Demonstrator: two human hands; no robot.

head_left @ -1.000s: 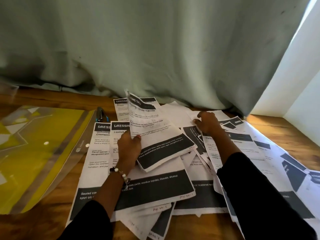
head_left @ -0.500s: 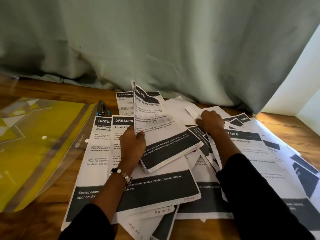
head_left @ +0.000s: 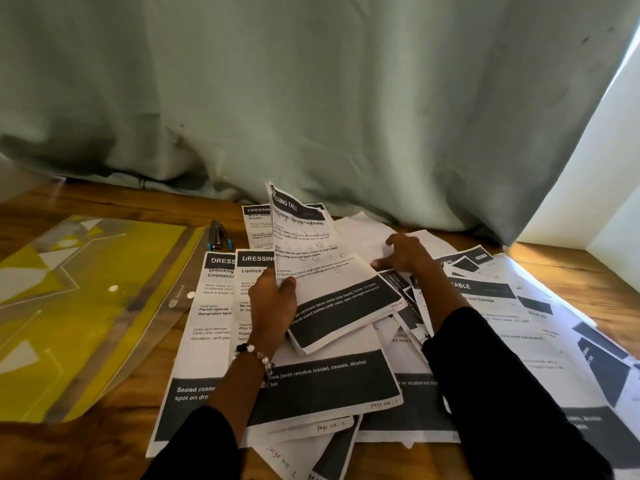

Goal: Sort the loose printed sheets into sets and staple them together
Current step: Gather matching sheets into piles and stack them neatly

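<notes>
Evidently we're mid-sort: our left hand (head_left: 273, 306) grips a gathered set (head_left: 332, 289) while our right hand (head_left: 407, 254), fingers spread flat, must find the matching sheet in the loose pile (head_left: 485, 306).

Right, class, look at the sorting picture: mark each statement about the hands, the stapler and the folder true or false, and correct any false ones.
1. The left hand grips a small stack of sheets. True.
2. The stapler is in the right hand. False: it lies on the wooden table, beside the papers; the right hand rests on loose sheets.
3. A yellow plastic folder lies to the left of the papers. True.
4. The beaded bracelet is on the right wrist. False: it is on the left wrist.
</notes>
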